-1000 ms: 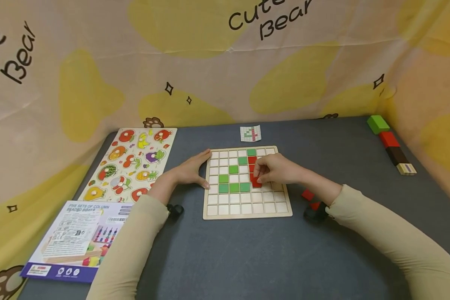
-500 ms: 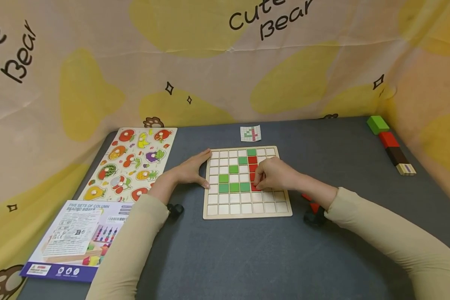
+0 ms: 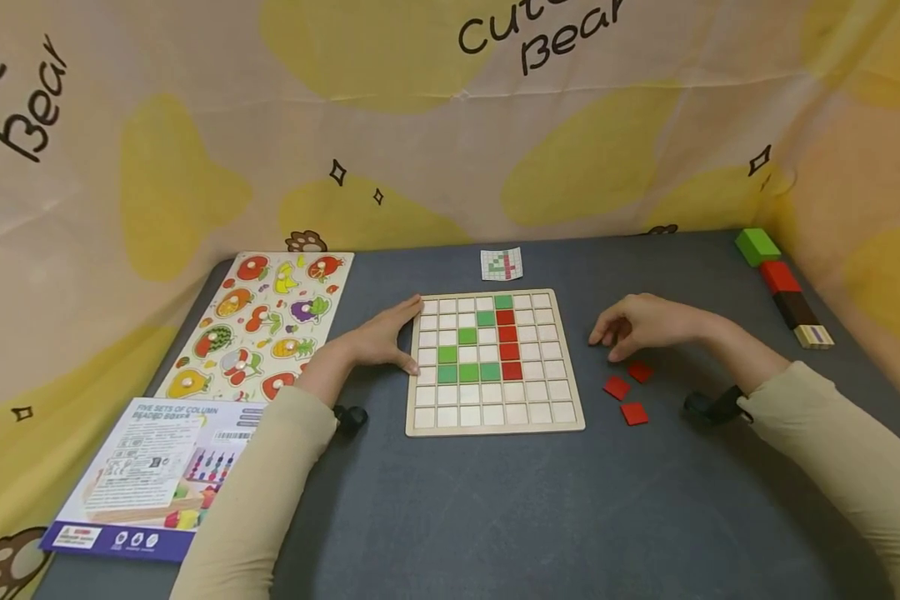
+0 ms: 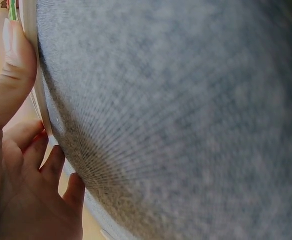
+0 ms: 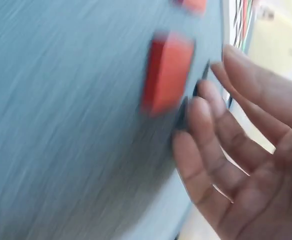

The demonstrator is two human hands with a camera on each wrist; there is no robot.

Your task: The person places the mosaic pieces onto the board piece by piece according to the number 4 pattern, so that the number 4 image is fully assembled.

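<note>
In the head view, a square grid board [image 3: 495, 433] with white cells lies flat on the table. Green tiles [image 3: 468, 372] form a diagonal and a row on it, and a column of red tiles [image 3: 510, 352] stands at their right end. My left hand [image 3: 375, 340] rests against the board's left edge, thumb and fingers spread along it. Off to the board's right, my right hand [image 3: 648, 323] hovers with loosely bent fingers and nothing between them. Three loose red tiles [image 3: 617, 387] lie just below that hand; one shows blurred beside its fingertips in the right wrist view.
Behind the board lies a small pattern card [image 3: 501, 264]. A fruit puzzle board [image 3: 270, 287] and a printed box [image 3: 146, 467] are on the left. Green, red and dark blocks, including a red block [image 3: 778, 277], line the right side. A patterned cloth [image 3: 420, 125] backs the table.
My right hand has left the red column and moved right, over the loose red tiles. The lowest red tile now sits in its cell. My left hand stays at the board's edge.
</note>
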